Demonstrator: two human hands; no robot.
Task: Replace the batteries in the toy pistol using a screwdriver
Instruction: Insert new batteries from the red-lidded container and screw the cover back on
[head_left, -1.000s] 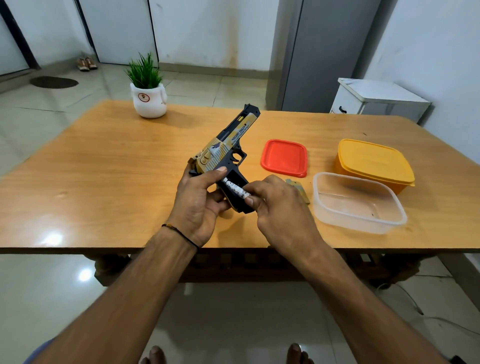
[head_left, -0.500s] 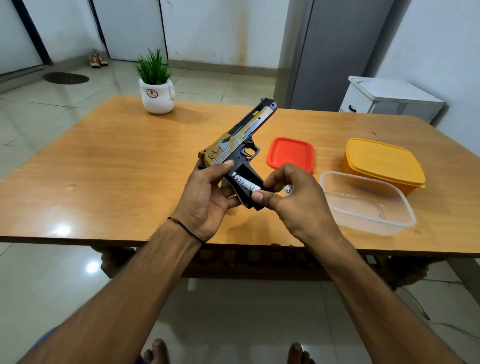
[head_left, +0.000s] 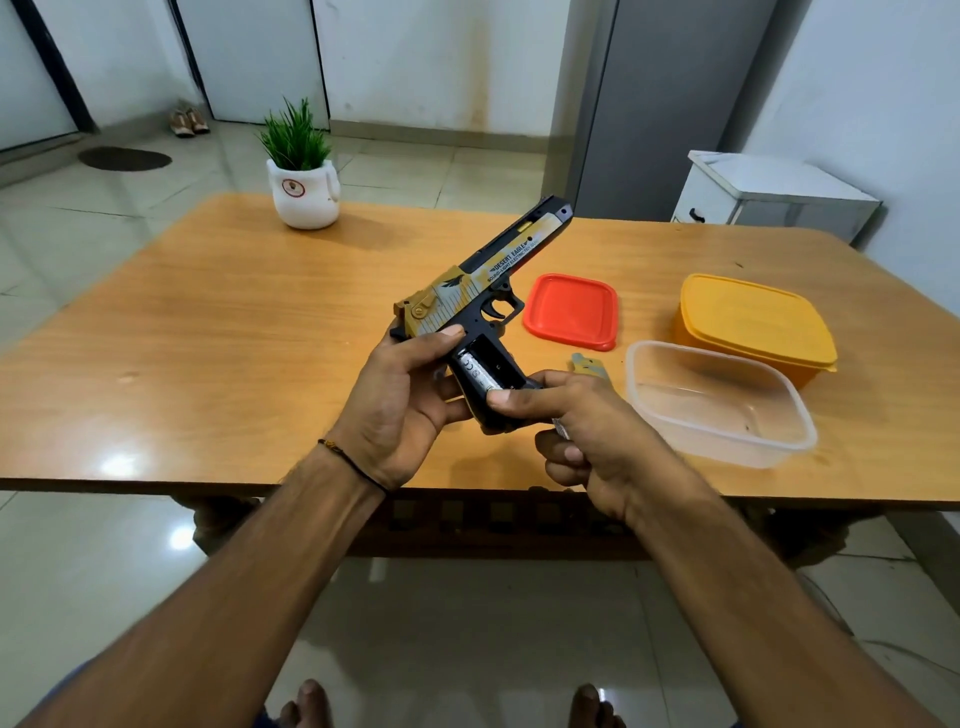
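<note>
Both forearms (head_left: 234, 587) are bare. A thin black thread bracelet (head_left: 354, 464) circles the left wrist (head_left: 332, 486), with a small yellowish knot (head_left: 330, 445) at its ten o'clock end. Nails (head_left: 453, 331) on the left hand (head_left: 400, 410) and right hand (head_left: 597, 436) are short, unpainted. Bare toes (head_left: 306, 701) show at six o'clock.

Potted plant (head_left: 304, 187), red lid (head_left: 570, 310), yellow box (head_left: 753, 325)

Tan piece (head_left: 586, 364) half hidden behind right hand (head_left: 597, 431)
</note>
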